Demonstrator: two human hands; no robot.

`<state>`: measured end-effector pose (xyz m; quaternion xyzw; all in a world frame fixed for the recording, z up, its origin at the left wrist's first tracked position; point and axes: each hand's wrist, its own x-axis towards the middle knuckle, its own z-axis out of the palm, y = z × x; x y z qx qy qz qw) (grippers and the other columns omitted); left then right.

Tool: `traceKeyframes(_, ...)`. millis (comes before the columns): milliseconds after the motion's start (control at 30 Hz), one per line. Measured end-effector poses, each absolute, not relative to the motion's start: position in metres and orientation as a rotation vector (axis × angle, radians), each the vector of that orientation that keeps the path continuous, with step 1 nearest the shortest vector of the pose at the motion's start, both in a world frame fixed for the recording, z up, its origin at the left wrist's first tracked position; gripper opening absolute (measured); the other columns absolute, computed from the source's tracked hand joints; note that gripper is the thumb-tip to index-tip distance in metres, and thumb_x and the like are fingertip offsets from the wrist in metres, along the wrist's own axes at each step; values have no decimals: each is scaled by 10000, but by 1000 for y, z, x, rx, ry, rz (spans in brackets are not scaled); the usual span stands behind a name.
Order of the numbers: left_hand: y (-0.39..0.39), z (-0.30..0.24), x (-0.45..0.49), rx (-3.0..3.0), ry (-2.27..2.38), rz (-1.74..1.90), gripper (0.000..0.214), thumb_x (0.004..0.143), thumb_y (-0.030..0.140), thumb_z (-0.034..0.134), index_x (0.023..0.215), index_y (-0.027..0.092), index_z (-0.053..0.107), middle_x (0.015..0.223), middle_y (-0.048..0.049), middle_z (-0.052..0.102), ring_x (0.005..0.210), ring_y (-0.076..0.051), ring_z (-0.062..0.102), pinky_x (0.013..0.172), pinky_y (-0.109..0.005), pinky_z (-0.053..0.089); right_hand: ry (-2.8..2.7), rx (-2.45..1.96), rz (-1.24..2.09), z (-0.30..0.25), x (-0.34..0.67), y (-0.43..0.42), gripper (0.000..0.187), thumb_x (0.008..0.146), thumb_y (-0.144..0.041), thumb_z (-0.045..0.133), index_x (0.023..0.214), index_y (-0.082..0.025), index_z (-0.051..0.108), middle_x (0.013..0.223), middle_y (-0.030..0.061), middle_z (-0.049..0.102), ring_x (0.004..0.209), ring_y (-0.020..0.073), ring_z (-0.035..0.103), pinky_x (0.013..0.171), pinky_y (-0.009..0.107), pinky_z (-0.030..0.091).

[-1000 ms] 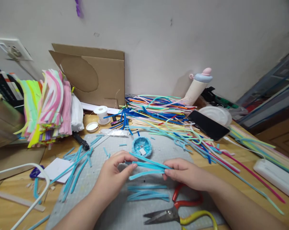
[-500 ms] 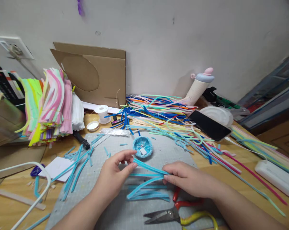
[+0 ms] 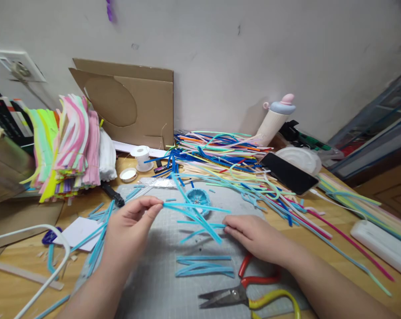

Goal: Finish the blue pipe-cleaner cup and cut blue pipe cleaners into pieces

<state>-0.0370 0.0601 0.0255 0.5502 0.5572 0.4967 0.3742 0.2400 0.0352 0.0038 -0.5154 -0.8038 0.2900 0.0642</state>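
Fingers pinched, my left hand (image 3: 134,223) grips the ends of several light-blue pipe cleaners (image 3: 200,206), which fan out to the right over the mat. My right hand (image 3: 245,230) is closed on the end of other blue pipe cleaners (image 3: 195,234), their free ends pointing left. Behind them sits a small round blue bowl made of pipe cleaner (image 3: 196,195), partly covered by the strands. Below the hands, more folded blue pipe cleaners (image 3: 205,269) lie on the grey cutting mat (image 3: 153,274). Shears (image 3: 236,296) with red and yellow handles rest near the right forearm.
A heap of coloured pipe cleaners (image 3: 216,153) lies at the back, beside a phone (image 3: 288,173). Bundles of pipe cleaners (image 3: 70,141) stand at left, near a cardboard sheet (image 3: 147,106) and a wire spool (image 3: 142,158). A power strip (image 3: 384,246) lies far right.
My left hand has moved left and slightly up, drawing several blue pipe cleaners away from those in my right hand. The right hand has hardly moved.
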Motion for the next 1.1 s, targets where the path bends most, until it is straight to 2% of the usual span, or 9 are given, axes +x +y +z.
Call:
traceKeyframes(233, 65, 29, -38, 1277, 1438, 1193, 170, 655, 345, 728, 735, 203, 678, 741, 3, 675, 724, -148, 579, 672, -223, 433, -2446, -1524, 591, -4, 236, 38, 252, 925, -344, 407, 1028, -240, 613, 956, 52, 641, 900, 207, 561, 772, 320, 381)
traceKeyframes(367, 63, 26, -31, 1307, 1447, 1054, 189, 658, 367, 710, 723, 192, 680, 729, -4, 680, 712, -156, 589, 675, -234, 437, -2225, -1479, 438, -5, 241, 41, 242, 898, -228, 413, 1037, -232, 612, 1061, 63, 610, 1033, 237, 507, 924, 425, 315)
traceKeyframes(433, 63, 23, -29, 1330, 1447, 998, 191, 662, 373, 700, 712, 189, 677, 710, -5, 676, 695, -159, 588, 666, -240, 435, -2005, -1461, 567, -7, 243, 42, 256, 880, -174, 383, 1014, -211, 598, 1041, 63, 617, 1015, 222, 529, 910, 409, 350)
traceKeyframes(533, 62, 16, -28, 1384, 1442, 961, 191, 680, 378, 680, 715, 190, 676, 722, -9, 677, 712, -168, 592, 683, -253, 430, -1724, -1372, 896, -9, 239, 39, 247, 897, -240, 382, 1066, -210, 561, 990, 54, 627, 944, 196, 573, 839, 356, 432)
traceKeyframes(633, 60, 9, -27, 1434, 1441, 926, 190, 711, 382, 656, 741, 195, 677, 740, -9, 677, 732, -172, 592, 698, -264, 420, -1700, -1318, 1062, -8, 228, 32, 309, 870, -341, 487, 1155, -226, 528, 1023, 52, 624, 971, 203, 573, 867, 357, 432)
traceKeyframes(733, 59, 4, -24, 1444, 1411, 934, 183, 727, 378, 647, 757, 200, 677, 758, -8, 681, 750, -173, 596, 713, -268, 420, -1667, -1323, 1178, -5, 216, 26, 442, 798, -312, 602, 1218, -235, 487, 1064, 54, 613, 1018, 207, 563, 909, 361, 408)
traceKeyframes(833, 55, 1, -19, 1411, 1370, 995, 172, 721, 369, 654, 752, 201, 676, 757, -6, 683, 755, -170, 601, 719, -263, 428, -1517, -1286, 1404, -2, 208, 23, 477, 793, -279, 603, 1243, -230, 454, 982, 40, 625, 925, 177, 592, 821, 315, 443)
traceKeyframes(933, 52, -2, -15, 1400, 1350, 1021, 165, 725, 364, 653, 757, 204, 677, 765, -6, 685, 764, -169, 604, 729, -264, 433, -1392, -1263, 1571, 0, 206, 22, 399, 795, -289, 598, 1177, -209, 513, 824, 10, 626, 737, 137, 594, 705, 269, 448)
traceKeyframes(1100, 50, -4, -13, 1475, 1341, 1022, 160, 747, 360, 633, 767, 208, 674, 800, -14, 687, 808, -180, 604, 769, -283, 433, -1306, -1287, 1689, -4, 211, 23, 308, 818, -359, 563, 1057, -168, 597, 616, -40, 537, 439, 56, 433, 470, 196, 317)
